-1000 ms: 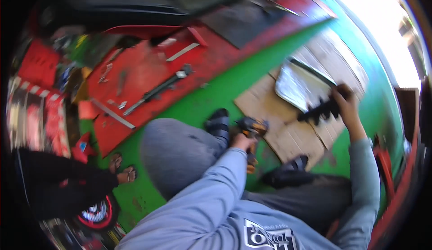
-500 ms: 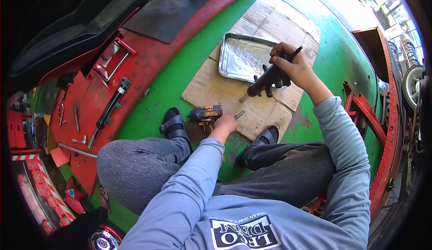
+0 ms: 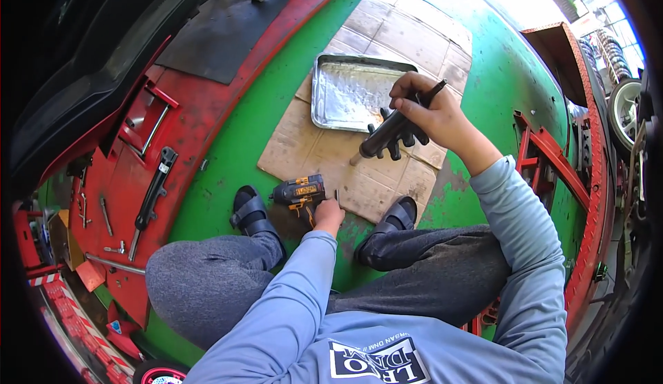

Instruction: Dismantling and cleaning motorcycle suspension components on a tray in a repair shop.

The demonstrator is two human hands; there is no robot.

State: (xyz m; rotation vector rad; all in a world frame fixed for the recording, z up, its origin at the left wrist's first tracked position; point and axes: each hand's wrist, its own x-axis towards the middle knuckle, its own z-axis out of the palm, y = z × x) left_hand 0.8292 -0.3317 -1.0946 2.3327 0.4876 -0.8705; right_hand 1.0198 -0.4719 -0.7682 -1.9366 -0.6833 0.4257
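My left hand [image 3: 327, 215] is closed around the grip of a black and orange power drill [image 3: 297, 190], low between my sandalled feet; a slim metal piece sticks up by my fingers. My right hand [image 3: 434, 118] grips a black fork leg [image 3: 378, 137] with a thin dark rod at its upper end; it is held slanted, its silver lower tube pointing toward the cardboard sheet [image 3: 290, 152]. Just behind it, a shallow metal tray [image 3: 320, 73] rests on the cardboard, partly hidden by my hand.
On the red platform [image 3: 207, 108] at left lie another fork leg [image 3: 155, 194], wrenches [image 3: 103, 215] and a black mat [image 3: 228, 32]. A dark vehicle body [image 3: 62, 66] borders the upper left. Red steel frames [image 3: 552, 163] and a wheel [image 3: 625, 111] stand at right.
The blurred view has steadied and turned, so the tray and cardboard sit more centrally. The fork leg has come down nearer the tray's front. Another person's feet at lower left have left view.
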